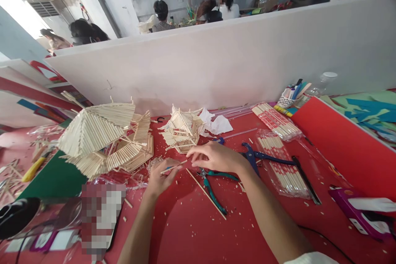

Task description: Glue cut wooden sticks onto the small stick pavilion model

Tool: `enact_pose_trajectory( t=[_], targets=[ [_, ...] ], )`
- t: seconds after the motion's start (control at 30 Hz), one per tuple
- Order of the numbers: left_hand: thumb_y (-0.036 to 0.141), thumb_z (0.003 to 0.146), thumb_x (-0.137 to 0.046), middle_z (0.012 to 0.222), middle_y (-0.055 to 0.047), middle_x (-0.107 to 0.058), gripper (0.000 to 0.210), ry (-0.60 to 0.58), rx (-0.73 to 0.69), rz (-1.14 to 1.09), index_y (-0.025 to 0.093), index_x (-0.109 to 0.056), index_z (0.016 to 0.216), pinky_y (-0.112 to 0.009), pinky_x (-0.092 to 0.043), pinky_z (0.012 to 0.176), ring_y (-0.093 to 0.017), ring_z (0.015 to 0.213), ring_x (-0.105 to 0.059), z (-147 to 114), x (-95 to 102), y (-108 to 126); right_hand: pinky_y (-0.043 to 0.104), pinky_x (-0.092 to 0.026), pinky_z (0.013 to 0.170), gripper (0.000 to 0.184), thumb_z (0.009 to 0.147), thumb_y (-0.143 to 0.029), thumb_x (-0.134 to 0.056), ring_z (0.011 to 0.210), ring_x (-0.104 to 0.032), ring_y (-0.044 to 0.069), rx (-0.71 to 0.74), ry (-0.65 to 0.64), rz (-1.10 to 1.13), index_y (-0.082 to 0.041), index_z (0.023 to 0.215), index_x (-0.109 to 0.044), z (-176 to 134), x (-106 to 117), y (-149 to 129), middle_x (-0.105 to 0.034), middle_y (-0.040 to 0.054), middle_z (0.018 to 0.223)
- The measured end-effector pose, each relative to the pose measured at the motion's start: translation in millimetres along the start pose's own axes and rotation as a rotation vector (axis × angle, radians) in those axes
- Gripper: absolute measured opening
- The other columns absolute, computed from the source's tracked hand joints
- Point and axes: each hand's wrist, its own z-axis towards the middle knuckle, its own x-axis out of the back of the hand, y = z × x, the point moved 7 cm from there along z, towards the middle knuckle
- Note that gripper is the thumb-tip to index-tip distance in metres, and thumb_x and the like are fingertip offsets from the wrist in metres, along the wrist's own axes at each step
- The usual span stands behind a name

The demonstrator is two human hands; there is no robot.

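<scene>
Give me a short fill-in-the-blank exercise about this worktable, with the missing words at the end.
1. The left hand holds a thin ____.
2. The pliers with teal handles lie on a tabletop coloured ____.
3. In the picture, the larger stick-built pavilion stands to the ____ of the smaller one.
4. Crumpled white tissue lies beside the ____ pavilion.

Missing words: stick; red; left; smaller.
</scene>
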Motion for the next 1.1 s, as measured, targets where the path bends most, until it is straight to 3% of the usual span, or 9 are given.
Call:
enact_pose_trajectory(
  t=[0.13, 0.33, 0.5, 0.63, 0.8, 1.1],
  targets=[
    [0.027, 0.094, -0.069, 0.078, -0.004, -0.079, 0.011, 0.164, -0.061, -0.007, 0.02, -0.074, 0.087, -0.025, -0.06, 0.067, -0.015, 0.069, -0.075, -0.7, 4.2, 5.6, 0.027, -0.045, 0.069, 0.015, 0.102, -0.022, -0.059, 0.076, -0.071, 0.017, 0.07, 0.139, -0.14, -0.026, 0.101, -0.074, 14.4, -15.9, -10.0, -0.079, 0.0011, 0.092],
    [0.021, 0.099, -0.057, 0.088, -0.007, -0.08, 0.02, 0.08, -0.064, 0.089, 0.021, -0.076, 0.104, -0.026, -0.061, 0.071, -0.016, 0.078, -0.076, 1.4, 4.8, 7.9, 0.027, -0.044, 0.068, 0.021, 0.103, -0.011, -0.051, 0.078, -0.068, 0.017, 0.101, 0.277, -0.305, -0.024, 0.104, -0.067, 17.7, -21.7, -0.7, -0.075, 0.0032, 0.093],
    [0.01, 0.096, -0.054, 0.095, -0.005, -0.08, 0.029, 0.012, -0.185, 0.284, 0.023, -0.073, 0.113, -0.023, -0.058, 0.076, -0.013, 0.079, -0.074, 0.6, 6.9, 10.2, 0.032, -0.048, 0.081, 0.02, 0.104, -0.011, -0.049, 0.093, -0.067, 0.021, 0.172, 0.398, -0.449, -0.022, 0.104, -0.066, 19.7, -22.6, -5.0, -0.075, 0.0072, 0.099],
    [0.009, 0.096, -0.056, 0.094, -0.004, -0.08, 0.032, 0.072, -0.16, 0.408, 0.023, -0.071, 0.12, -0.025, -0.057, 0.078, -0.014, 0.079, -0.075, 0.5, 11.2, 6.0, 0.037, -0.047, 0.087, 0.019, 0.105, -0.015, -0.049, 0.092, -0.066, 0.022, 0.158, 0.507, -0.477, -0.023, 0.104, -0.067, 22.0, -21.9, -6.2, -0.076, 0.007, 0.098],
    [0.013, 0.097, -0.059, 0.094, -0.004, -0.081, 0.026, 0.128, -0.08, 0.406, 0.024, -0.072, 0.118, -0.024, -0.058, 0.078, -0.015, 0.078, -0.075, -1.1, 14.1, -3.2, 0.041, -0.042, 0.093, 0.022, 0.105, -0.015, -0.049, 0.092, -0.064, 0.023, 0.185, 0.531, -0.546, -0.022, 0.104, -0.069, 22.1, -25.6, -11.1, -0.076, 0.0071, 0.098],
    [0.007, 0.096, -0.061, 0.097, -0.005, -0.08, 0.029, 0.118, -0.174, 0.523, 0.019, -0.069, 0.121, -0.023, -0.055, 0.079, -0.014, 0.08, -0.075, 1.1, 15.9, 0.6, 0.047, -0.037, 0.106, 0.032, 0.099, -0.009, -0.053, 0.111, -0.063, 0.024, 0.243, 0.518, -0.566, -0.019, 0.125, -0.069, 25.9, -44.0, -7.8, -0.076, 0.0074, 0.121]
  ],
)
